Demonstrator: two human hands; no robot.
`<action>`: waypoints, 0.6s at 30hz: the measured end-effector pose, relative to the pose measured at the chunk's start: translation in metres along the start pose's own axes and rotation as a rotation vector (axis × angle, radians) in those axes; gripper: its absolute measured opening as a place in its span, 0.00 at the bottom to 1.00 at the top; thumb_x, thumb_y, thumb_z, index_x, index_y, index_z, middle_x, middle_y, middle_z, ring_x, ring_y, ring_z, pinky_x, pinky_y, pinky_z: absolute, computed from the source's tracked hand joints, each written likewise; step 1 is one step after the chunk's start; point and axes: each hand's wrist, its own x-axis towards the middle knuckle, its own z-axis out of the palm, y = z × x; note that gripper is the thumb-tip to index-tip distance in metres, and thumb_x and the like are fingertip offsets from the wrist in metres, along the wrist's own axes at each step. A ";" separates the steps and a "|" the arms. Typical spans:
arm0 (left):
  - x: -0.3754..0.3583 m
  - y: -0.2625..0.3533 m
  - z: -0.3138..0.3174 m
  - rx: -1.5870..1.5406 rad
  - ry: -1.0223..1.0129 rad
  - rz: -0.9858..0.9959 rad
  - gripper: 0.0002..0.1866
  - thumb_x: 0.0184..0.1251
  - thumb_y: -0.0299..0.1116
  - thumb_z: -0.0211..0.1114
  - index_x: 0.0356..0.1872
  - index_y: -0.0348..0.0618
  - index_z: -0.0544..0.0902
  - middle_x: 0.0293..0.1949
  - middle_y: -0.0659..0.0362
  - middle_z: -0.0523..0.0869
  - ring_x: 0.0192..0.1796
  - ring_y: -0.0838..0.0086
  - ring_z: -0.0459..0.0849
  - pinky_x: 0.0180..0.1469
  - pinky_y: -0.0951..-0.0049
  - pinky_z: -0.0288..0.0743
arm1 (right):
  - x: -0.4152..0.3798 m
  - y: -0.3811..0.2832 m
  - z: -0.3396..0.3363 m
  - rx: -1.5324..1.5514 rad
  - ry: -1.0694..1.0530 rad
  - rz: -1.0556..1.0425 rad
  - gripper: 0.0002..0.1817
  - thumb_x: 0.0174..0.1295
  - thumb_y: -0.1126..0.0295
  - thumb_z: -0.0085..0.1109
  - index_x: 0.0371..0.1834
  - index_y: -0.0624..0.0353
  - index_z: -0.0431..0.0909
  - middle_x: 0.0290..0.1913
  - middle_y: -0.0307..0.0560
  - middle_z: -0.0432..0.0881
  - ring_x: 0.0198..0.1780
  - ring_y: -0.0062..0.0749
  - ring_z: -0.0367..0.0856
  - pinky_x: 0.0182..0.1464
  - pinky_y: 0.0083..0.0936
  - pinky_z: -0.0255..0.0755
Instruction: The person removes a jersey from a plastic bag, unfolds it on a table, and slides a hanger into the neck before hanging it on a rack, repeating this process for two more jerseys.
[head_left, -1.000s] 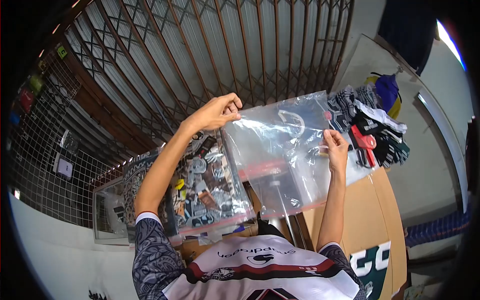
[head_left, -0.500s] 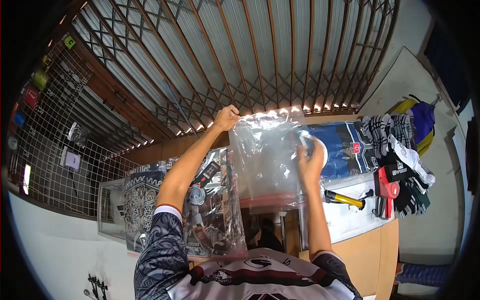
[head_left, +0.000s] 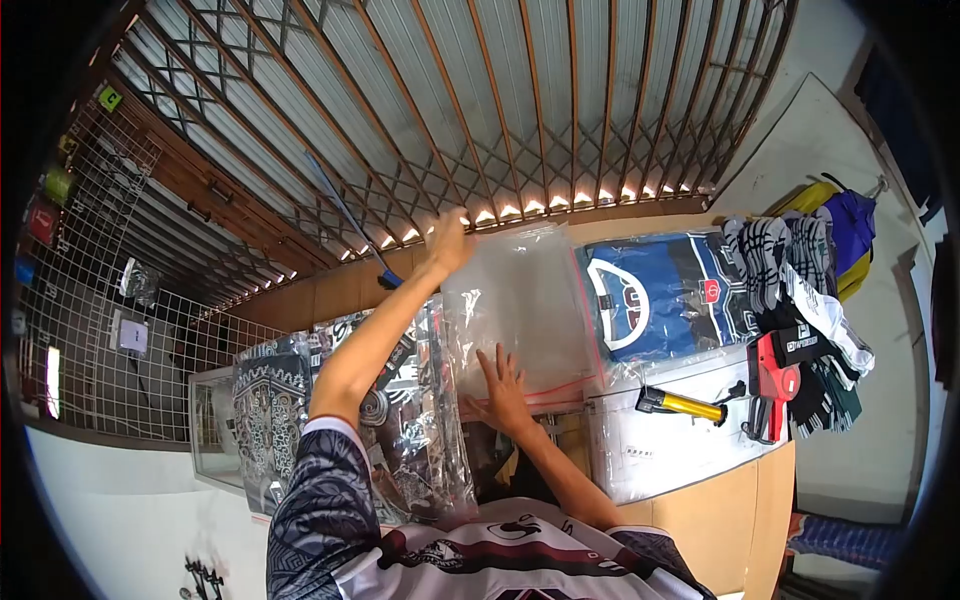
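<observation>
A clear plastic bag (head_left: pixel 525 300) with a red strip along its lower edge lies flat in the middle of the counter. My right hand (head_left: pixel 503 388) rests on its lower left part, fingers spread. At the bag's upper left corner is my left hand (head_left: pixel 450 243); its fingers are smeared by motion, and a grip on the plastic cannot be made out. Just right of the bag, a folded blue jersey (head_left: pixel 655 295) with a white collar and a red tag lies in clear wrapping. Patterned black-and-white garments (head_left: pixel 405 440) in plastic lie under my left forearm.
To the right are a yellow-and-black cylindrical tool (head_left: pixel 685 404), a red-and-black device (head_left: pixel 768 385) and hanging socks and gloves (head_left: pixel 800 290). A white box (head_left: pixel 650 450) stands beneath. Behind is a folding metal gate (head_left: pixel 540 110); at left, a wire grid (head_left: pixel 150 330).
My right hand has left the blue jersey's collar area and moved left and down onto the plastic bag, its fingers now spread. The bag has gone from partly raised to flat.
</observation>
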 end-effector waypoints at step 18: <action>-0.287 0.099 0.000 0.465 -1.146 0.194 0.44 0.78 0.47 0.57 0.89 0.51 0.49 0.86 0.33 0.51 0.77 0.17 0.61 0.76 0.17 0.53 | -0.037 0.030 -0.043 -0.145 0.433 0.056 0.34 0.70 0.67 0.66 0.79 0.60 0.68 0.84 0.79 0.54 0.82 0.86 0.52 0.80 0.69 0.52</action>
